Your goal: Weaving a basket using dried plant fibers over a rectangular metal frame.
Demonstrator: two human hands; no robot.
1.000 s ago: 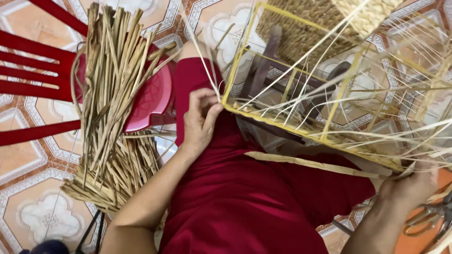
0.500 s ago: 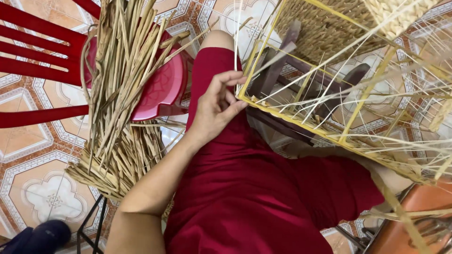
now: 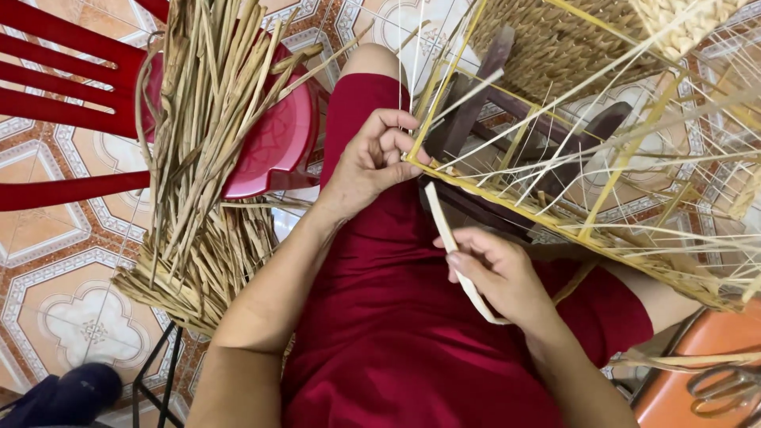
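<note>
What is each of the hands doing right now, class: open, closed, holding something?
Left hand: closed, pinching the corner of the yellow basket frame.
Right hand: closed around a flat pale straw strip.

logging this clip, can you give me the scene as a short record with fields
left hand: left hand grips the corner of the yellow basket frame
right hand: right hand pinches a pale flat weaving strip
lap: frame rests over red shorts
left side: bundle of dried straw on a red plastic chair
lower right: scissors on an orange surface
floor: patterned tiles
</note>
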